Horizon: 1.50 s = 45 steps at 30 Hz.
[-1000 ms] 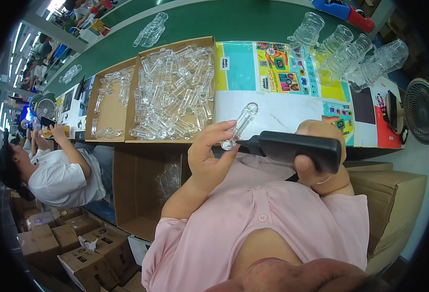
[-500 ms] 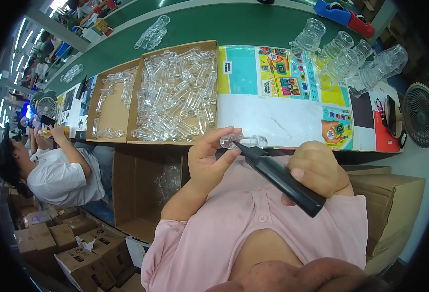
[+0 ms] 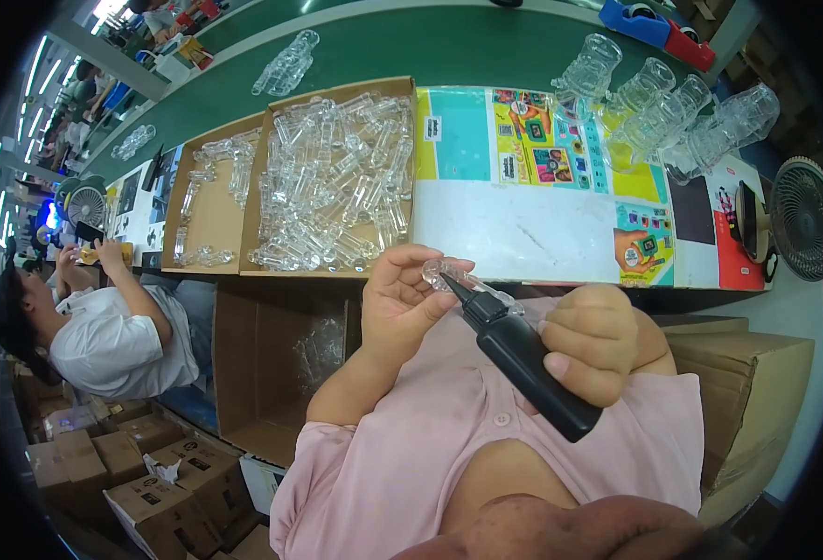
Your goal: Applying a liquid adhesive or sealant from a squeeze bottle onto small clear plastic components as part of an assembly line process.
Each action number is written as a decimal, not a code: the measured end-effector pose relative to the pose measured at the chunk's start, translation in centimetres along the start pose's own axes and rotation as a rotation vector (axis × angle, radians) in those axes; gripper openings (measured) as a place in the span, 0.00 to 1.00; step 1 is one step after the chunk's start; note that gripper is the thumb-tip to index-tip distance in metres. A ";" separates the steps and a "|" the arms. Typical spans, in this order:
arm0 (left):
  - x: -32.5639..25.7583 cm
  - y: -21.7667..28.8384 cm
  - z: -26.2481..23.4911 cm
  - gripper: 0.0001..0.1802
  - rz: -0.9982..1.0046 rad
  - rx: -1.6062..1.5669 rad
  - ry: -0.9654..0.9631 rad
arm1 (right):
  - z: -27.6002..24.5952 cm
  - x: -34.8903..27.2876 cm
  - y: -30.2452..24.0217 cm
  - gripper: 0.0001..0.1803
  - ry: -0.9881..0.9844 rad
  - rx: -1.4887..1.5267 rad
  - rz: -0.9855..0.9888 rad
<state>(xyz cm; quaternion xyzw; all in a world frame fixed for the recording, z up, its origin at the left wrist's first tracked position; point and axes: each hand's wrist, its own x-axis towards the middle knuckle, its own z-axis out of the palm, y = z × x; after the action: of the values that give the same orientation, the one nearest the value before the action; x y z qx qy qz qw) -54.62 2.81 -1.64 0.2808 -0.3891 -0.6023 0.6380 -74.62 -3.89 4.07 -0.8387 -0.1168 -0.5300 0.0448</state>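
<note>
My left hand (image 3: 399, 301) pinches a small clear glass or plastic piece (image 3: 437, 272) between thumb and fingers, just off the table's near edge. A black squeeze bottle (image 3: 535, 369) with a pointed nozzle is in my right hand (image 3: 591, 341), its fingers wrapped round the body. The nozzle tip meets the clear piece near its left end, or lies just over it; I cannot tell which. To the left, a cardboard tray (image 3: 415, 177) holds a heap of similar clear pieces (image 3: 337, 177).
Several larger clear vessels (image 3: 649, 121) stand at the right, with a fan (image 3: 801, 219) beyond them. A tape dispenser (image 3: 659, 30) sits at the far right. Below the table edge is an open carton (image 3: 253, 364). A person (image 3: 118, 336) works at my left.
The black bottle has shifted slightly down and left, now held more steeply. The clear piece has tilted, its right end lower. My left hand keeps its grip.
</note>
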 end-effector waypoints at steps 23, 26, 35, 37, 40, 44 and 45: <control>1.1 -0.8 -0.6 0.20 0.497 0.759 0.236 | 0.5 -0.4 0.1 0.14 -0.027 -0.040 0.101; 1.0 -1.3 -0.8 0.20 0.510 0.793 0.224 | -0.8 -0.4 -0.4 0.28 -0.168 0.005 0.360; 6.1 -2.4 -0.9 0.18 0.191 0.842 0.109 | 1.1 -6.6 5.0 0.12 1.422 0.824 1.254; 9.0 -2.7 -0.9 0.18 0.047 0.877 0.082 | 0.4 -8.6 6.5 0.13 1.448 1.222 1.237; 13.4 -3.3 -0.6 0.20 -0.221 1.029 -0.020 | 1.1 -11.5 8.2 0.15 1.611 1.431 1.223; 16.4 -6.9 -3.5 0.19 -0.153 1.568 -0.169 | 2.1 -12.3 9.1 0.15 1.552 1.498 1.181; 16.8 -7.2 -4.4 0.19 -0.037 1.717 -0.250 | 2.2 -12.5 8.9 0.16 1.544 1.467 1.204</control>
<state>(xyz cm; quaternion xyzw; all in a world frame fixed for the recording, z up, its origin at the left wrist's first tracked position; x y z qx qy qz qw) -55.42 -15.15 -7.29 0.6031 -0.7718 -0.1369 0.1477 -75.60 -13.96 -7.69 -0.0001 0.0758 -0.5915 0.8027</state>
